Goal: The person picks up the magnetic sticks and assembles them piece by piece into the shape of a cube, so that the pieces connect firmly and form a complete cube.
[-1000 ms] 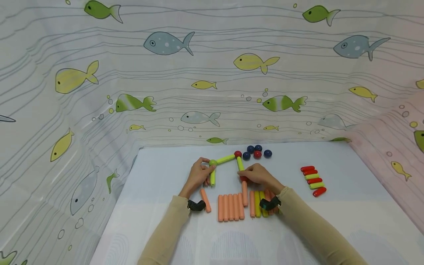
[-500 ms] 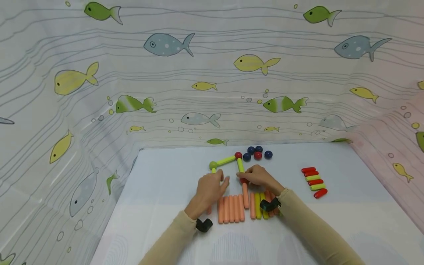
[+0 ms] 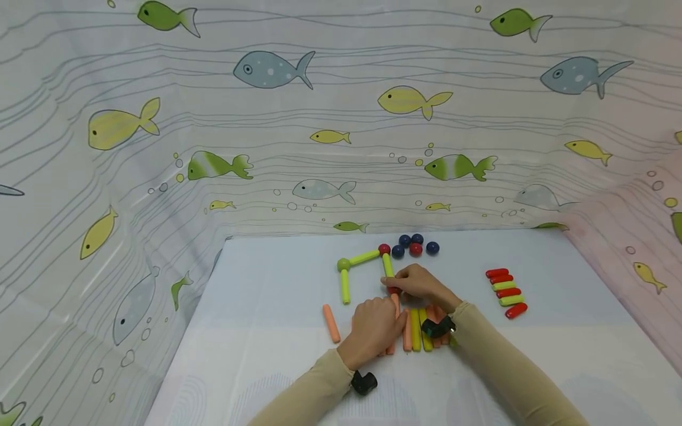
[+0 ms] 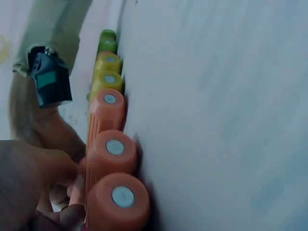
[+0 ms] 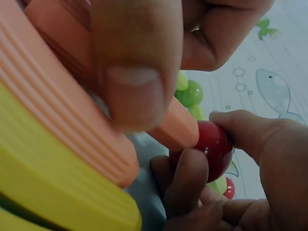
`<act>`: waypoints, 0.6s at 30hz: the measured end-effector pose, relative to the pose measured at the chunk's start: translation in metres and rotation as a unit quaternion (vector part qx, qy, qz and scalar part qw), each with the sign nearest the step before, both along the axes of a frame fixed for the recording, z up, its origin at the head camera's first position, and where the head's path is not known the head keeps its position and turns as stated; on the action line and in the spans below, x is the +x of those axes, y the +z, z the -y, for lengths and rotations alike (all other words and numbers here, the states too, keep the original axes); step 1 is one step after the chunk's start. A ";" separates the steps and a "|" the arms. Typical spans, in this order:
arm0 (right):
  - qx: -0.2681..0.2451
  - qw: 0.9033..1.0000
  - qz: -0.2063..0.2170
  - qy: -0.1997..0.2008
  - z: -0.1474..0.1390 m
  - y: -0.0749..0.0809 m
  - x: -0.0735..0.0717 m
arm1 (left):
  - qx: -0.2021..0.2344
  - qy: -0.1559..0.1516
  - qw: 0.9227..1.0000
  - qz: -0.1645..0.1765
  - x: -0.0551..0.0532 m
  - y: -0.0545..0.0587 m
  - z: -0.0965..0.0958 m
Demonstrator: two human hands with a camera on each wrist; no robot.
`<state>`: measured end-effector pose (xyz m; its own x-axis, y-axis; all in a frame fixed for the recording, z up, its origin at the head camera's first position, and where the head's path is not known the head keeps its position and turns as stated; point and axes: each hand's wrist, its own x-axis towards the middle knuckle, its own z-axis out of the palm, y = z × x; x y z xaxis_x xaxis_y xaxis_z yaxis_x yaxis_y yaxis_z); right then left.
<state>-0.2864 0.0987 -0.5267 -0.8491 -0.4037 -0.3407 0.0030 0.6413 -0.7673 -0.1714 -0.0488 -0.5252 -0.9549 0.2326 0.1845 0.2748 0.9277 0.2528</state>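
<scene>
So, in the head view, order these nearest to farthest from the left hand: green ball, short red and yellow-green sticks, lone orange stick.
1. Lone orange stick, left of the left hand.
2. Green ball, ahead and to the left.
3. Short red and yellow-green sticks, far over to the right.

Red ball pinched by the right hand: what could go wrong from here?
The red ball might part from the orange stick touching it if the right hand loosens. The left hand, close over the packed sticks, could knock the nearby yellow stick askew. A tug might also shift the green stick, which runs to the right hand's fingers.
</scene>
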 end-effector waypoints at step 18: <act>-0.049 0.999 0.019 -0.011 -0.005 -0.007 -0.005 | 0.109 0.036 0.988 0.108 -0.005 0.011 -0.008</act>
<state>-0.2911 0.1032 -0.5337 -0.8460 -0.4176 -0.3316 0.0463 0.5620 -0.8259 -0.1766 -0.0404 -0.5146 -0.9901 0.1398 0.0126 0.1277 0.8601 0.4939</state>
